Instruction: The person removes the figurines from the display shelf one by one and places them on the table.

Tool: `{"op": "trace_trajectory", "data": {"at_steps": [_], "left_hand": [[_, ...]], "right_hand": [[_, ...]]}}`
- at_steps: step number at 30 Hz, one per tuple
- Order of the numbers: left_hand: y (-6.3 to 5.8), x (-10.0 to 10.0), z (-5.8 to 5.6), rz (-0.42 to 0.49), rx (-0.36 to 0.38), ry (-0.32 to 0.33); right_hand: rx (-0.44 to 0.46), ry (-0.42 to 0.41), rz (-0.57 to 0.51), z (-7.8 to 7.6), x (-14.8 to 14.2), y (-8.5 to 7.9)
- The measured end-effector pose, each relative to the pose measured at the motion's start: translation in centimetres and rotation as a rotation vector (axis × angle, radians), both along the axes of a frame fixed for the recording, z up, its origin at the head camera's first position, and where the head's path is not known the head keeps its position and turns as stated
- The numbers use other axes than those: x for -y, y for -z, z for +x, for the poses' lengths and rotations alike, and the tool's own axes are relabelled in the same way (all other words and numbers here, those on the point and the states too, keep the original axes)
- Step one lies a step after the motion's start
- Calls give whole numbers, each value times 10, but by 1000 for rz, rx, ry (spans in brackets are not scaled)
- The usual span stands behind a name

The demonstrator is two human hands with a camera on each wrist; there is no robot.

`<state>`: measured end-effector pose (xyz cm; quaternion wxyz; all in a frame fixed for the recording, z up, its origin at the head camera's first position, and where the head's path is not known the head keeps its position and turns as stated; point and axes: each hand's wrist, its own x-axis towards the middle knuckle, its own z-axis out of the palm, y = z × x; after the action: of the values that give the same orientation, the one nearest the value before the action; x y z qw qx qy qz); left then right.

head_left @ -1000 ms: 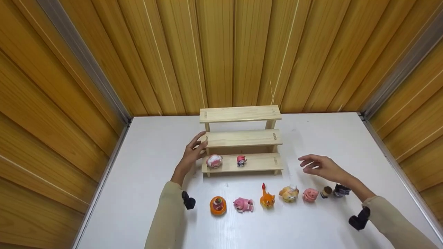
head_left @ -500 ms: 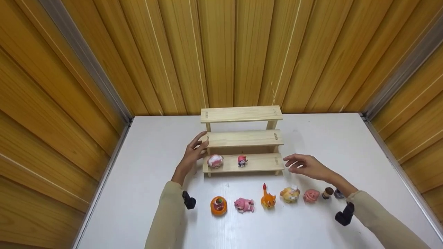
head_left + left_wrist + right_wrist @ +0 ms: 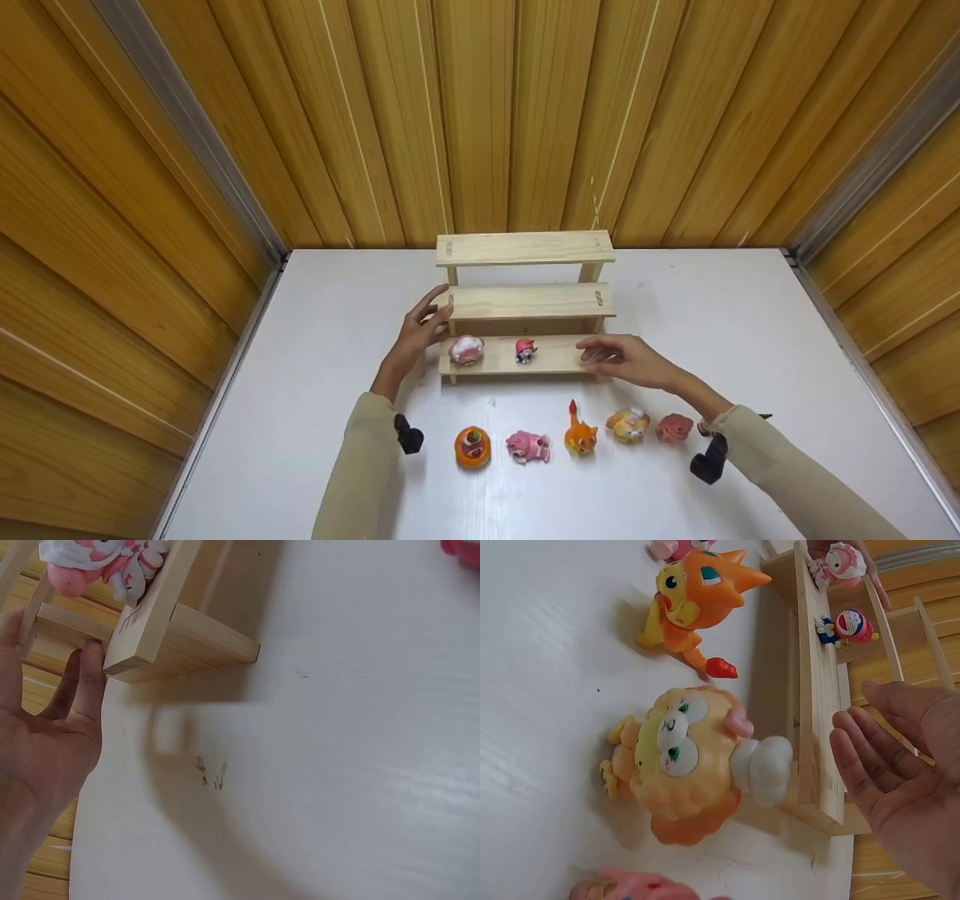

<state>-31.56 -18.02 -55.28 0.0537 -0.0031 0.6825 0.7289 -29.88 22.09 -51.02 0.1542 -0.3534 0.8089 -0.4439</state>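
A three-step wooden display shelf (image 3: 532,301) stands at the back of the white table. My left hand (image 3: 411,337) grips the left end of its middle step, thumb and fingers at the board. Over the right end of the lowest step hovers my right hand (image 3: 634,361), fingers loosely bent and nothing in them. On that lowest step sit a pink-and-white figurine (image 3: 466,349) at the left and a small red-capped figurine (image 3: 525,350) near the middle. The right wrist view shows the right palm (image 3: 922,802) beside the step.
Before the shelf stand an orange round figurine (image 3: 472,448), a pink figurine (image 3: 528,445), an orange flame-tailed figurine (image 3: 580,435), a fluffy yellow figurine (image 3: 628,425) and a pink round one (image 3: 675,427). The right forearm mostly hides more figurines. Wood-panelled walls (image 3: 480,112) enclose the table.
My right hand has moved left, from beside the shelf to over the lowest step's right end. Its sleeve now covers the figurines at far right. The left hand stays put.
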Motion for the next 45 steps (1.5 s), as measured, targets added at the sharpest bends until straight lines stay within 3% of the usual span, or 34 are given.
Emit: {"op": "trace_trajectory", "data": {"at_steps": [8,21,36,45], "left_hand": [[0,0,-1,-15,-14,-12],[2,-2,-2,2,-6,0],[3,-1,-2,7,-20,1],[1,-1,-1,-4,-3,-12]], "right_hand": [[20,24,-8,-7,36,1],[14,23,-11,-12,78,17],[-141,161,101,-12,100,24],[-138,241,99,-8,107,28]]}}
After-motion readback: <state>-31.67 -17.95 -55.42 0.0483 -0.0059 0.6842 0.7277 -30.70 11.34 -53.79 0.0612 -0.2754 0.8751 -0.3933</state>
